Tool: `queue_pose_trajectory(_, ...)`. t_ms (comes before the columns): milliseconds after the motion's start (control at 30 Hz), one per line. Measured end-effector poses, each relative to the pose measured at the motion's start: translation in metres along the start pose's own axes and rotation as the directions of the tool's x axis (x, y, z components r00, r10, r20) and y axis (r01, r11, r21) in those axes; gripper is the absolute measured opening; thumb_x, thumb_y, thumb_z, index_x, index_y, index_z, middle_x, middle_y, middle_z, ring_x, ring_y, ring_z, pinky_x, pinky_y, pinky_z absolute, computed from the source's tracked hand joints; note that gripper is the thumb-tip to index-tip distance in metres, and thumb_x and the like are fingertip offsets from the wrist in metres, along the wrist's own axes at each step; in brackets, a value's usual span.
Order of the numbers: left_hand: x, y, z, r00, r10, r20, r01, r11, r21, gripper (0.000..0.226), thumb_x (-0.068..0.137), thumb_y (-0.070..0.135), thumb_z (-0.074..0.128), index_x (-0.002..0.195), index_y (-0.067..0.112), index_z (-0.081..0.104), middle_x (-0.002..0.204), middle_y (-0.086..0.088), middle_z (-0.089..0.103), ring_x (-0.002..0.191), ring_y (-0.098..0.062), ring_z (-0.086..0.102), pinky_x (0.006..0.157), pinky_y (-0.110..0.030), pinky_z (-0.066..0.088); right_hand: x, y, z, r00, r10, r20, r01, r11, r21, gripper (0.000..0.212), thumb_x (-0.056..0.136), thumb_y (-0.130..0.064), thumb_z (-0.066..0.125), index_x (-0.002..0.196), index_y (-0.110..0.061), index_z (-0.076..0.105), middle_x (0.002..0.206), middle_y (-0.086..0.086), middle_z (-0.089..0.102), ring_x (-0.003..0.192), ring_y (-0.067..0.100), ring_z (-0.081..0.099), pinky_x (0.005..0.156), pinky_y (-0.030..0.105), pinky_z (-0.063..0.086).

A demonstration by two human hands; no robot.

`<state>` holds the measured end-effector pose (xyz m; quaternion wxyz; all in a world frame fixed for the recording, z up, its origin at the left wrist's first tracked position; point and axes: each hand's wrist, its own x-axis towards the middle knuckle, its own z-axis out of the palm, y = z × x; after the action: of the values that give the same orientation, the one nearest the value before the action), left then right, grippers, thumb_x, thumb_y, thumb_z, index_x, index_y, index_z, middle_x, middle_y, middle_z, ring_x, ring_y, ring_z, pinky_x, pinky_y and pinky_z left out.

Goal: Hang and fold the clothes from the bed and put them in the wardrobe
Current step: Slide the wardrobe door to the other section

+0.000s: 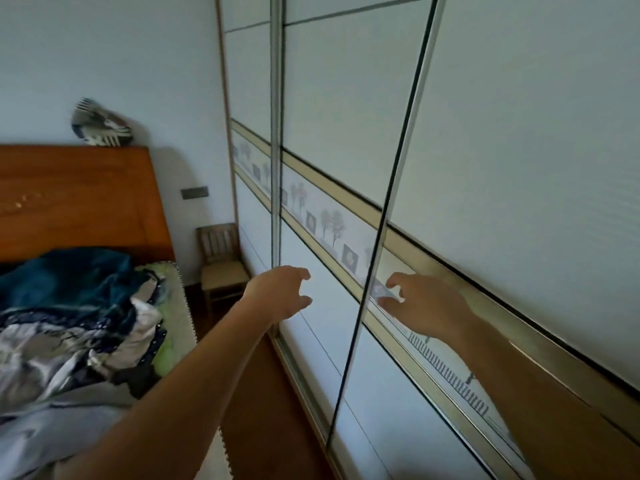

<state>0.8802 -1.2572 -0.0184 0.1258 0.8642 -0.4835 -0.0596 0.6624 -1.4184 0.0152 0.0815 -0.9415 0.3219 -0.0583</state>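
At mid-frame, the left hand (282, 294) and right hand (424, 306) reach toward the wardrobe (346, 98) sliding doors, fingers loosely curled, gripping nothing. I cannot tell whether they touch the panels. Clothes (69, 323) lie heaped on the bed (181, 299), lower left.

home bedroom: bed (104, 209), wardrobe (502, 140)

Wardrobe (485, 133) interior hidden behind closed doors; clothes (69, 323) cut by left edge; striped object (100, 124) blurred.

The bed (182, 308) carries a rumpled heap of clothes (62, 351); a dark teal blanket (76, 275) lies toward the headboard (76, 202).
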Motion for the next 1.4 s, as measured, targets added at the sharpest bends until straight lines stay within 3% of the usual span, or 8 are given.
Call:
queue_pose_trajectory(167,0.023,-0.035,-0.002,0.996,-0.085,-0.019,0.084,0.996,-0.010,0.056,0.093,0.046,0.060,0.145,0.029,0.046,0.140,0.002,0.057,0.128,-0.020,0.053,0.102,-0.044,0.049,0.061,-0.021,0.019,0.995,-0.101,0.026,0.101,0.995,-0.002,0.046,0.095,-0.060,0.051,0.131,-0.032,0.056,0.115,-0.007,0.067,0.105,0.016,0.062,0.079,0.029,0.047)
queue_pose_trajectory(333,0.093,-0.077,-0.006,0.995,-0.096,-0.011,0.096,0.995,-0.017,0.058,0.092,0.046,0.061,0.146,0.030,0.043,0.140,0.002,0.056,0.129,-0.020,0.052,0.103,-0.043,0.047,0.143,-0.039,0.046,0.988,-0.144,0.048,0.142,0.989,0.045,0.051,0.095,-0.058,0.052,0.136,-0.027,0.054,0.126,0.000,0.064,0.114,0.020,0.060,0.092,0.037,0.052)
queue_pose_trajectory(567,0.215,-0.155,-0.027,0.997,-0.060,0.045,0.058,0.998,0.039,0.062,0.092,0.046,0.062,0.148,0.030,0.041,0.145,0.000,0.052,0.134,-0.022,0.049,0.107,-0.046,0.044,0.265,-0.064,0.076,0.998,-0.058,0.033,0.059,0.998,-0.035,0.051,0.096,-0.061,0.047,0.137,-0.031,0.050,0.129,-0.001,0.061,0.117,0.021,0.058,0.093,0.036,0.050)
queue_pose_trajectory(867,0.303,-0.212,-0.040,0.987,-0.053,0.154,0.039,0.995,0.086,0.062,0.092,0.045,0.062,0.148,0.027,0.040,0.147,-0.001,0.051,0.134,-0.023,0.048,0.106,-0.046,0.046,0.328,-0.084,0.085,0.998,0.068,0.006,-0.067,0.994,-0.080,0.053,0.093,-0.067,0.043,0.133,-0.033,0.051,0.126,-0.001,0.062,0.114,0.024,0.061,0.090,0.038,0.054)
queue_pose_trajectory(1100,0.338,-0.205,-0.032,0.985,0.073,0.158,-0.084,0.995,0.062,0.060,0.090,0.047,0.063,0.144,0.028,0.044,0.141,0.001,0.055,0.128,-0.022,0.052,0.104,-0.046,0.047,0.331,-0.077,0.092,0.983,0.185,0.005,-0.183,0.979,-0.092,0.052,0.092,-0.067,0.044,0.130,-0.033,0.053,0.123,-0.001,0.064,0.108,0.022,0.063,0.081,0.035,0.053)
queue_pose_trajectory(1400,0.430,-0.190,-0.015,0.915,0.356,0.188,-0.369,0.929,0.038,0.056,0.088,0.044,0.068,0.139,0.030,0.049,0.137,0.004,0.059,0.123,-0.019,0.056,0.102,-0.041,0.048,0.354,-0.077,0.093,0.903,0.423,-0.078,-0.427,0.903,-0.047,0.054,0.091,-0.066,0.048,0.134,-0.034,0.053,0.127,0.000,0.063,0.113,0.023,0.061,0.088,0.036,0.053)
